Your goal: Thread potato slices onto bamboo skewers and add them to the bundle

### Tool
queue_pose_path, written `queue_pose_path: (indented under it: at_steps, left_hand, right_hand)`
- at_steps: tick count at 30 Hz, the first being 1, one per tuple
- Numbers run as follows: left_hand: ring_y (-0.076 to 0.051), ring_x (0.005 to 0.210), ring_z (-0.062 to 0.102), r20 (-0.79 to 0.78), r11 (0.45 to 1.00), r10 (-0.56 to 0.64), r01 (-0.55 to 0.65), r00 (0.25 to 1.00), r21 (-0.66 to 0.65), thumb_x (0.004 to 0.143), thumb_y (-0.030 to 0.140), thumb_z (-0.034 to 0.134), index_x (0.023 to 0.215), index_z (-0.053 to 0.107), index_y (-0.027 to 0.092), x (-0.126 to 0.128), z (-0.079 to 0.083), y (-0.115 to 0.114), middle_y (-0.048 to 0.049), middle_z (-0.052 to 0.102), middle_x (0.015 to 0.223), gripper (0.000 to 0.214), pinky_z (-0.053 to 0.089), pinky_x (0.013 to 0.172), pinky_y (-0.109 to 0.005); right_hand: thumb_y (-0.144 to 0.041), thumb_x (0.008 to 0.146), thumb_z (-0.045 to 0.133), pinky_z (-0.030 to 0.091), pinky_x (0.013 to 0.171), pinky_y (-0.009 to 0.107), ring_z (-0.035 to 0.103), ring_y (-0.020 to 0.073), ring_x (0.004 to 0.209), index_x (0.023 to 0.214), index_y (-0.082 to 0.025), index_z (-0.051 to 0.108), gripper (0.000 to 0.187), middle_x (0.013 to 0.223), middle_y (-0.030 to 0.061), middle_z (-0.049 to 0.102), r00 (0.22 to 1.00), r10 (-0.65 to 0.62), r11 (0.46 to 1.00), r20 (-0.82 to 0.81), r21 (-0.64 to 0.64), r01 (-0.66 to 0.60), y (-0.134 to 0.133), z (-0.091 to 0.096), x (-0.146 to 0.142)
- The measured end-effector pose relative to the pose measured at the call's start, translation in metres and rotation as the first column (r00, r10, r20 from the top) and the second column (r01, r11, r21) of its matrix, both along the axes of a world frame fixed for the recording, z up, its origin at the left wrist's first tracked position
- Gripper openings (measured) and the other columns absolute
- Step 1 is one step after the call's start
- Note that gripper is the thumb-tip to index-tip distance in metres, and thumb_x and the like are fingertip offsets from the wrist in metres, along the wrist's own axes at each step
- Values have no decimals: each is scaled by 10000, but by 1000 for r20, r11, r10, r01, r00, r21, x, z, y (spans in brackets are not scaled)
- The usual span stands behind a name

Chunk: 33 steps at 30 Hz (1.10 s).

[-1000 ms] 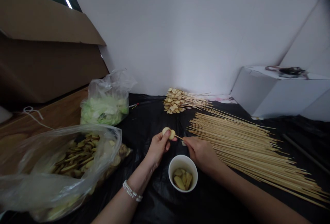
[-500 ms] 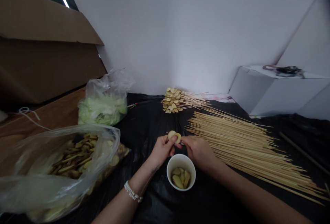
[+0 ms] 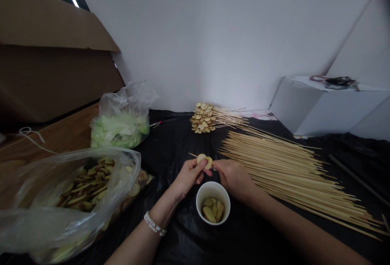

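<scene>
Above the white paper cup (image 3: 198, 208), my left hand (image 3: 188, 176) pinches two pale potato slices (image 3: 201, 159) between thumb and fingers. A thin bamboo skewer (image 3: 192, 155) runs through them, its tip poking out on the left. My right hand (image 3: 234, 179) is closed around the skewer's other end, just right of the slices; most of that end is hidden by the fingers. Several more potato slices (image 3: 213, 210) lie inside the cup.
Loose bamboo skewers (image 3: 289, 179) are spread on the right. Behind, filled skewers (image 3: 202, 118) are piled. Bags of potato slices (image 3: 88, 187) and pale green vegetable (image 3: 118, 129) stand left. A white box (image 3: 329, 108) is at back right. Black plastic sheeting (image 3: 170, 135) covers the surface.
The skewer's tip now sticks out farther to the left of the slices. Both hands have shifted slightly left, and the view has moved a little.
</scene>
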<state>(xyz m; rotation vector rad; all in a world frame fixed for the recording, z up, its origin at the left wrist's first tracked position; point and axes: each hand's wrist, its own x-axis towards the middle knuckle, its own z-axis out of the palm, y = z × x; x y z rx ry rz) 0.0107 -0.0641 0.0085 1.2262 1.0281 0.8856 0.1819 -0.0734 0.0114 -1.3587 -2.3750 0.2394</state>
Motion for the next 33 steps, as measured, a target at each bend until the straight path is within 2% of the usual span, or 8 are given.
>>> queue_pose_path:
  at_steps: [6, 15, 18, 22, 26, 29, 33]
  left_hand:
    - [-42, 329, 213, 8, 999, -16, 17, 1000, -39, 752, 639, 538, 666, 693, 112, -3, -1, 2, 55, 349, 341, 557, 104, 395, -229]
    - [-43, 328, 227, 46, 997, 59, -56, 997, -59, 754, 653, 520, 618, 620, 112, -1, 0, 2, 50, 365, 347, 566, 89, 394, -230]
    - [-37, 344, 267, 84, 996, 92, -89, 992, -31, 766, 640, 511, 677, 605, 114, -3, -1, 5, 22, 472, 441, 542, 105, 384, -215]
    - [-35, 377, 340, 146, 983, 176, -180, 974, 18, 760, 594, 553, 895, 564, 139, -8, -2, 10, -32, 635, 668, 474, 152, 375, -183]
    - [-33, 377, 353, 168, 953, 285, -298, 944, 59, 751, 547, 591, 856, 498, 166, -13, -3, 13, -38, 666, 700, 406, 174, 375, -168]
    - [-28, 392, 353, 175, 927, 355, -370, 918, 61, 705, 535, 646, 821, 532, 160, -16, -1, 15, -13, 639, 692, 409, 171, 371, -167]
    - [-12, 380, 264, 181, 922, 380, -386, 907, -1, 638, 537, 711, 782, 613, 135, -22, 1, 17, 58, 473, 515, 438, 132, 371, -167]
  right_hand:
    - [-219, 944, 349, 370, 688, 228, 608, 134, 773, 857, -194, 623, 289, 840, 42, 680, 998, -62, 998, 1, -32, 62, -1, 5, -1]
    - [-223, 943, 362, 372, 711, 231, 625, 141, 808, 857, -207, 629, 280, 835, 33, 686, 997, -80, 995, -14, -63, 79, 0, 2, 2]
    - [-227, 944, 361, 370, 695, 234, 624, 142, 793, 854, -212, 626, 280, 834, 26, 686, 996, -93, 995, -13, -37, 92, 1, 3, 3]
    - [-236, 946, 361, 381, 718, 238, 625, 151, 824, 913, -207, 639, 281, 874, 37, 694, 993, -109, 994, -35, -15, 108, 5, 4, 9]
    - [-242, 943, 362, 394, 746, 244, 627, 159, 851, 912, -203, 645, 288, 885, 48, 694, 991, -116, 993, -63, -7, 116, 7, 4, 12]
    - [-257, 945, 360, 400, 747, 246, 627, 160, 836, 933, -209, 647, 291, 880, 44, 696, 992, -99, 995, -78, -26, 97, 6, 4, 12]
    - [-256, 945, 356, 402, 764, 251, 625, 164, 851, 953, -207, 646, 294, 902, 40, 696, 994, -65, 998, -89, -21, 64, 3, 4, 10]
